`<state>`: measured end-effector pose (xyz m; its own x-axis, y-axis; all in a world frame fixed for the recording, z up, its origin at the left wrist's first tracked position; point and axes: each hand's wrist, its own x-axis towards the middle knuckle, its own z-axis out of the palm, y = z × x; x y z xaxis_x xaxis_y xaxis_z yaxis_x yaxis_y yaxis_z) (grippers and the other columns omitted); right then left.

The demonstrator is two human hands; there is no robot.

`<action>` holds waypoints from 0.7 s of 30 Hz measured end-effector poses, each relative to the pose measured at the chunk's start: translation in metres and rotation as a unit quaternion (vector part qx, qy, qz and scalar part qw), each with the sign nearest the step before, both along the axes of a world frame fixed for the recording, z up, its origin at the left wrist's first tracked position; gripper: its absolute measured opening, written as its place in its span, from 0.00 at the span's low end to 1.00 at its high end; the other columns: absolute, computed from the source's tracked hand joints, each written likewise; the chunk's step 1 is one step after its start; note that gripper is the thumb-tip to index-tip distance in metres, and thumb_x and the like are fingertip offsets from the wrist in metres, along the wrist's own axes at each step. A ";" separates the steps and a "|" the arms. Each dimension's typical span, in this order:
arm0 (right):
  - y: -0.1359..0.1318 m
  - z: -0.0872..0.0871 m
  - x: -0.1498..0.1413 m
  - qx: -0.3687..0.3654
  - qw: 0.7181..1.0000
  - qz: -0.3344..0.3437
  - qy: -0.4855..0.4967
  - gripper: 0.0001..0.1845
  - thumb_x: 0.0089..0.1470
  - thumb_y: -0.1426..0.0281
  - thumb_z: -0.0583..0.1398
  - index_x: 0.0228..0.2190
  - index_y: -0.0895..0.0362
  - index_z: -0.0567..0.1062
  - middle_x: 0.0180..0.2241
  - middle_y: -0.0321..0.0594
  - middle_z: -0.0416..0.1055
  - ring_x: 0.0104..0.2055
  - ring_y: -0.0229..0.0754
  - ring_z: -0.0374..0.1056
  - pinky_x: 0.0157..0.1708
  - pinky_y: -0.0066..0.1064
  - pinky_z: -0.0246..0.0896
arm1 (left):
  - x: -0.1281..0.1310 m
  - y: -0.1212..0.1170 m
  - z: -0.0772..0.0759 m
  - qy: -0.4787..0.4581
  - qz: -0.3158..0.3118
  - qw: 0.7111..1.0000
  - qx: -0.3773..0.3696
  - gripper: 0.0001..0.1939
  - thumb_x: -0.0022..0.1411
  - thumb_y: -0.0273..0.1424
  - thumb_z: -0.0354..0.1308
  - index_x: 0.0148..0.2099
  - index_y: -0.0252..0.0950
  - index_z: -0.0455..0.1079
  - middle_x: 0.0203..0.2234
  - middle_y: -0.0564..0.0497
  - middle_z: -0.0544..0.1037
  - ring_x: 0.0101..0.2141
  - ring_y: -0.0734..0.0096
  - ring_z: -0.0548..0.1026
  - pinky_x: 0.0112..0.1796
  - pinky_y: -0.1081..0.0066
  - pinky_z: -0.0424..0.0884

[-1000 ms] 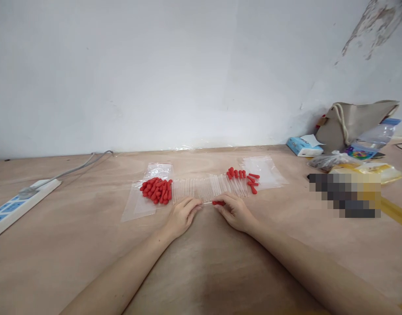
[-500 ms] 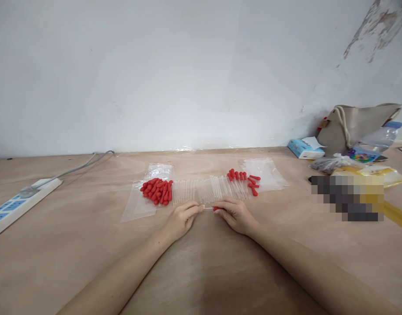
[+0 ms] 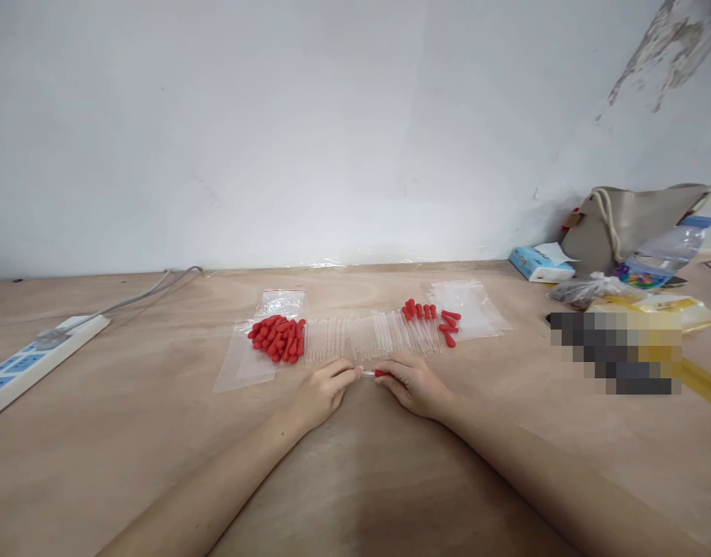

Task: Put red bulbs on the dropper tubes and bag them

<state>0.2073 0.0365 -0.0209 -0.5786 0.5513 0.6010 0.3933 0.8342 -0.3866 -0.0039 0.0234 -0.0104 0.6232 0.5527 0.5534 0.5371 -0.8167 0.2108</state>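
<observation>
Between the fingertips of my left hand [image 3: 329,387] is a thin clear dropper tube [image 3: 367,374], lying level. My right hand [image 3: 416,384] pinches a red rubber bulb [image 3: 381,374] at the tube's right end; my fingers cover most of the bulb. How far the tube sits inside the bulb I cannot tell. Just beyond both hands lies a row of clear tubes [image 3: 390,333], side by side. A heap of red bulbs [image 3: 279,337] rests on plastic bags at the left. Several more red bulbs [image 3: 448,329] lie at the right end of the row.
Clear plastic bags lie flat at the left [image 3: 239,371] and right [image 3: 468,305]. A power strip [image 3: 35,360] with a cable is at far left. Toward the right are a tissue pack [image 3: 541,264], a grey bag [image 3: 651,220], a plastic bottle [image 3: 677,247] and a blurred-out dark item [image 3: 616,352].
Both hands stay close together over the same spot, shifted very slightly. A little more of the red bulb shows at my right fingertips. The heaps and the row of tubes are unchanged.
</observation>
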 end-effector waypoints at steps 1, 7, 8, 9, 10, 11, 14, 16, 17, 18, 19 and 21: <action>0.000 0.001 -0.001 0.000 1.000 0.000 -0.005 0.09 0.55 0.73 0.51 0.36 0.57 0.70 0.31 0.43 0.70 0.33 0.39 0.65 0.33 0.30 0.62 | 0.000 0.000 0.000 -0.001 0.003 1.000 -0.002 0.11 0.63 0.25 0.43 0.40 0.34 0.68 0.31 0.48 0.72 0.33 0.72 0.69 0.34 0.72 0.67; 0.001 0.002 -0.005 -0.009 1.000 0.008 -0.016 0.09 0.55 0.71 0.52 0.36 0.59 0.70 0.30 0.44 0.70 0.33 0.39 0.65 0.32 0.30 0.61 | 0.005 -0.001 -0.002 -0.010 0.004 1.000 -0.014 0.11 0.64 0.26 0.43 0.41 0.34 0.67 0.32 0.48 0.72 0.34 0.72 0.69 0.35 0.72 0.68; 0.001 0.002 -0.005 -0.011 1.000 0.010 -0.016 0.09 0.55 0.71 0.52 0.35 0.59 0.70 0.30 0.44 0.70 0.33 0.39 0.65 0.32 0.30 0.61 | 0.006 -0.001 -0.002 -0.014 0.003 1.000 -0.018 0.11 0.64 0.26 0.43 0.41 0.34 0.67 0.32 0.48 0.72 0.34 0.72 0.69 0.35 0.72 0.68; 0.002 0.002 -0.006 -0.013 1.000 0.012 -0.016 0.09 0.55 0.71 0.52 0.35 0.59 0.70 0.30 0.44 0.70 0.32 0.39 0.65 0.32 0.29 0.61 | 0.007 -0.001 -0.002 -0.017 0.004 1.000 -0.021 0.11 0.64 0.26 0.43 0.41 0.34 0.67 0.32 0.48 0.72 0.34 0.72 0.69 0.36 0.72 0.68; 0.002 0.001 -0.006 -0.014 1.000 0.013 -0.015 0.09 0.55 0.71 0.52 0.35 0.59 0.70 0.30 0.43 0.70 0.32 0.39 0.65 0.31 0.29 0.61 | 0.008 -0.001 -0.002 -0.018 0.004 1.000 -0.024 0.11 0.64 0.26 0.43 0.41 0.34 0.67 0.32 0.48 0.72 0.34 0.72 0.69 0.36 0.72 0.68; 0.003 0.001 -0.006 -0.015 1.000 0.013 -0.015 0.09 0.55 0.71 0.52 0.35 0.59 0.70 0.29 0.43 0.70 0.32 0.39 0.64 0.31 0.29 0.61 | 0.008 -0.001 -0.002 -0.018 0.005 0.999 -0.027 0.11 0.64 0.27 0.43 0.40 0.34 0.67 0.31 0.48 0.72 0.34 0.72 0.69 0.36 0.72 0.68; 0.006 0.003 -0.004 -0.018 1.000 0.014 -0.012 0.10 0.55 0.70 0.52 0.35 0.58 0.71 0.29 0.43 0.69 0.32 0.39 0.64 0.31 0.30 0.61 | 0.008 0.000 -0.002 -0.013 0.010 0.999 -0.037 0.10 0.64 0.27 0.43 0.39 0.35 0.67 0.30 0.49 0.72 0.33 0.72 0.69 0.35 0.72 0.68; 0.007 0.005 -0.004 -0.034 0.999 0.019 0.010 0.10 0.55 0.69 0.52 0.36 0.57 0.72 0.29 0.43 0.69 0.32 0.39 0.64 0.32 0.30 0.61 | 0.009 0.001 -0.003 -0.021 0.017 0.999 -0.046 0.10 0.64 0.27 0.44 0.39 0.35 0.66 0.30 0.49 0.72 0.33 0.72 0.70 0.35 0.72 0.68; 0.007 0.006 -0.005 -0.050 0.998 0.022 0.032 0.10 0.55 0.69 0.52 0.36 0.57 0.72 0.30 0.42 0.69 0.32 0.38 0.64 0.32 0.30 0.61 | 0.009 0.001 -0.003 -0.033 0.023 0.998 -0.048 0.09 0.63 0.27 0.44 0.39 0.35 0.66 0.30 0.49 0.72 0.34 0.72 0.70 0.35 0.72 0.68; 0.006 0.007 -0.006 -0.073 0.995 0.021 0.061 0.10 0.54 0.68 0.53 0.37 0.56 0.72 0.31 0.42 0.69 0.33 0.38 0.65 0.33 0.30 0.61 | 0.010 0.000 -0.003 -0.047 0.031 0.997 -0.050 0.08 0.63 0.27 0.45 0.40 0.35 0.65 0.31 0.49 0.72 0.34 0.72 0.71 0.36 0.72 0.68; 0.005 0.009 -0.008 -0.102 0.990 0.015 0.096 0.10 0.54 0.68 0.54 0.37 0.55 0.71 0.31 0.41 0.69 0.33 0.37 0.65 0.34 0.30 0.62 | 0.010 0.000 -0.002 -0.061 0.036 0.996 -0.051 0.08 0.63 0.27 0.45 0.41 0.36 0.64 0.31 0.50 0.73 0.34 0.72 0.71 0.36 0.72 0.68; 0.004 0.012 -0.012 -0.170 0.969 -0.003 0.179 0.12 0.51 0.66 0.57 0.39 0.54 0.69 0.29 0.38 0.69 0.32 0.36 0.66 0.35 0.31 0.62 | 0.012 -0.001 -0.002 -0.078 0.040 0.995 -0.055 0.08 0.62 0.29 0.47 0.44 0.37 0.63 0.32 0.50 0.73 0.35 0.72 0.72 0.37 0.71 0.68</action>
